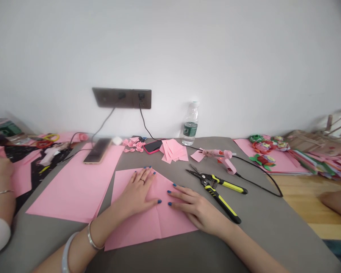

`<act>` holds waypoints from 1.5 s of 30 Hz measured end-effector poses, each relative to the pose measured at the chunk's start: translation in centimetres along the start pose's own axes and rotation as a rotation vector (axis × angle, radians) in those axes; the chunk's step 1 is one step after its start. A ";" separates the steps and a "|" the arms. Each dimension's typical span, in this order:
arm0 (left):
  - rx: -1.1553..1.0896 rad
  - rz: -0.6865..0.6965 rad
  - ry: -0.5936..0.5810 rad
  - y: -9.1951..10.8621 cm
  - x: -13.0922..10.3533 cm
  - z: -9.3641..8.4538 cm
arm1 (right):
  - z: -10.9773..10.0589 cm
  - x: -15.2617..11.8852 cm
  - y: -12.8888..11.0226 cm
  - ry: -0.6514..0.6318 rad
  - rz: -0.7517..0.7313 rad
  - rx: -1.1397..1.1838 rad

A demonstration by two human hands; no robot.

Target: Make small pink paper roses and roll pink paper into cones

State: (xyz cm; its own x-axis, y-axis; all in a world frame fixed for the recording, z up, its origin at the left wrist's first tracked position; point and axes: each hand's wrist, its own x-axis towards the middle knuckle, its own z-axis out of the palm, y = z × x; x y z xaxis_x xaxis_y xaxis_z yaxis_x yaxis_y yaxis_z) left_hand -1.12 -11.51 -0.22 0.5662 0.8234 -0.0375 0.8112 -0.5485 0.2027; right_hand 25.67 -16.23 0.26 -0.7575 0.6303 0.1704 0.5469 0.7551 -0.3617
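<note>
A sheet of pink paper (136, 231) lies on the grey table in front of me, creased down the middle, with its upper right edge slanting as if folded over. My left hand (138, 193) rests flat on its upper part, fingers stretched out and thumb pointing right. On the right side of the sheet lies my right hand (197, 210), its fingers spread and pointing left. Neither hand grips anything. Just right of my right hand sit wire-stripping pliers (213, 182) with black and yellow handles, their jaws pointing to the upper left.
Pink sheets (71, 189) with a phone (98, 151) lie left. Behind are small pink squares (173, 149), a water bottle (190, 125) and a pink glue gun (226, 161) with its cord. Paper flowers (264, 148) lie right. Other people's arms (0, 178) show at both edges.
</note>
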 end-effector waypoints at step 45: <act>0.060 0.045 -0.012 -0.7 0.3 -0.4 | 3.0 -7.8 -2.5 0.060 0.393 -0.310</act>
State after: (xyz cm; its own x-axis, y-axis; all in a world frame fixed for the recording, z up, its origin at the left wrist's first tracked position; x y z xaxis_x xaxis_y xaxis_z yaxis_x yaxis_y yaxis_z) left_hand -1.53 -10.81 -0.01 0.6035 0.7963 -0.0413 0.7921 -0.5928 0.1456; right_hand 29.11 -23.56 -2.86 -0.4557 0.8803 0.1320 0.8740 0.4706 -0.1213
